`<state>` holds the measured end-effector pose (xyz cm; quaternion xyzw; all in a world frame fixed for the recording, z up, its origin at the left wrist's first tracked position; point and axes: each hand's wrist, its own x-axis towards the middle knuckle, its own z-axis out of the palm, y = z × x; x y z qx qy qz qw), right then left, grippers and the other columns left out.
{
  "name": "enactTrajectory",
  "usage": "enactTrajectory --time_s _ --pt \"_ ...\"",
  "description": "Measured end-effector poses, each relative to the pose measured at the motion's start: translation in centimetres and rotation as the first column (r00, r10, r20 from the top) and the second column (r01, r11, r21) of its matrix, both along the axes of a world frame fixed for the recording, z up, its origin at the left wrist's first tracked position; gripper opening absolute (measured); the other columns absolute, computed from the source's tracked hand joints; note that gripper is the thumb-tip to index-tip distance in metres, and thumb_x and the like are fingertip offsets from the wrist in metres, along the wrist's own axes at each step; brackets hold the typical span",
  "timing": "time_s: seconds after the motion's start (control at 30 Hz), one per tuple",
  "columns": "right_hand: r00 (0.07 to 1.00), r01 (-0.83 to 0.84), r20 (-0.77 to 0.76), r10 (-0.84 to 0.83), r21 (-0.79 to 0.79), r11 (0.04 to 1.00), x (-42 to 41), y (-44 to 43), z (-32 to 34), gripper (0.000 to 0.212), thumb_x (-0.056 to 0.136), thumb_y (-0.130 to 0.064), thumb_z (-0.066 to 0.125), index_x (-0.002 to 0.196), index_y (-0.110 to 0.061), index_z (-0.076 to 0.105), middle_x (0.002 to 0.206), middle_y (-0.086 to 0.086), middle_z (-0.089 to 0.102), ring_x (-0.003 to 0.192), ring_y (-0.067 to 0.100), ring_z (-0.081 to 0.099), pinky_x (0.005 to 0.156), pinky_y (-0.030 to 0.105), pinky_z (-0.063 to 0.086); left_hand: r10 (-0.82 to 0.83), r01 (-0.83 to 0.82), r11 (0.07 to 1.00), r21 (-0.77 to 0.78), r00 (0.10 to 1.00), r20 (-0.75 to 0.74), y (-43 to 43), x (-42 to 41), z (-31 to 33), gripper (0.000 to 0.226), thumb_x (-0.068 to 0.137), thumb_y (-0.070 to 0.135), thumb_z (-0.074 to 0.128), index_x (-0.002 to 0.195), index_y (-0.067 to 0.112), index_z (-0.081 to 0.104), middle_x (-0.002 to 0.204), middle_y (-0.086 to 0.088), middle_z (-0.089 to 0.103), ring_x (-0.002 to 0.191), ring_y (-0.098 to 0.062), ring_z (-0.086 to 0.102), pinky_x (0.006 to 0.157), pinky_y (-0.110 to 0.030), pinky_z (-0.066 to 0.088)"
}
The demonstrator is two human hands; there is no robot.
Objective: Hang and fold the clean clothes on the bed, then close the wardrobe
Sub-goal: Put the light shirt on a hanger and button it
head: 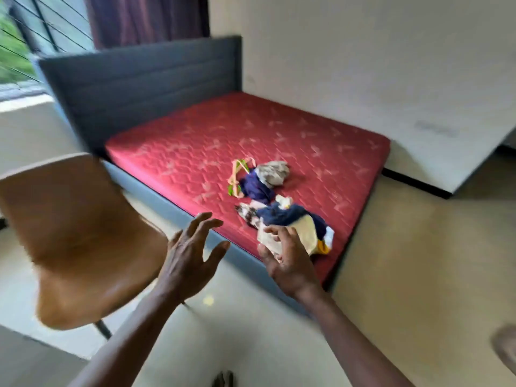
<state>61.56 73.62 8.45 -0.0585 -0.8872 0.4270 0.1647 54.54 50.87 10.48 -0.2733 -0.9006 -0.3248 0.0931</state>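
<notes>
At the far left a window is letting in daylight beside a dark curtain. Below it a brown chair is standing just beside the bed, blurred by camera motion. The grey headboard is rising behind a bare red mattress.

The left hand is hovering over the near edge of the bed. Its grip is open, fingers spread and holding nothing, probably so it can take a second corner once a garment is lifted.

To its right the clean clothes are lying crumpled in two groups on the mattress. The far heap, grey over dark blue, is lying with a few pale and green hangers touching its left side. They are likely there so that shirts can be hung straight from the bed. The near heap, dark blue with white and patterned pieces, is sitting close to the bed's near edge, within easy reach.

The right hand is reaching into this near heap at a cream cloth. Its fingers are curling at the cloth's edge, but the blur is hiding whether the grip is pinching the fabric or only touching it, so I cannot tell.

The wardrobe is not in view. Nothing is looking folded or hung yet, so the task is probably just starting.
</notes>
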Motion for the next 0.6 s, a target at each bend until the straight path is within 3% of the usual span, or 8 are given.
enactTrajectory --time_s 0.23,0.43,0.6 --pt "0.954 0.187 0.239 -0.18 -0.005 0.982 -2.8 5.3 -6.6 0.048 0.093 -0.038 0.071 0.134 -0.018 0.057 0.129 -0.002 0.051 0.122 0.011 0.05 0.106 0.024 0.04 -0.126 0.145 0.988 -0.06 0.961 0.248 7.1 -7.6 -7.5 0.06 0.098 0.065 0.043 0.148 0.032 0.041 0.16 0.006 0.039 0.144 -0.021 0.044 0.114 -0.057 0.037" --pt "0.872 0.277 0.438 -0.218 -0.074 0.958 -5.2 8.1 -12.0 0.057 0.09 -0.048 0.064 0.14 -0.023 0.052 0.134 -0.005 0.049 0.126 0.013 0.05 0.107 0.033 0.043 -0.125 0.195 0.974 -0.117 0.89 0.439 11.3 -13.3 -11.9 0.055 0.099 0.06 0.051 0.146 0.032 0.043 0.153 0.005 0.046 0.134 -0.022 0.053 0.108 -0.052 0.044" --pt "0.827 0.296 0.527 -0.197 -0.108 0.949 -10.3 12.5 -15.8 0.049 0.094 -0.034 0.069 0.139 -0.022 0.052 0.132 -0.002 0.048 0.124 0.012 0.048 0.094 0.018 0.035 -0.104 0.237 0.952 -0.194 0.846 0.522 15.0 -18.4 -15.3 0.067 0.094 0.07 0.04 0.146 0.028 0.045 0.151 0.002 0.049 0.132 -0.023 0.055 0.105 -0.047 0.049"
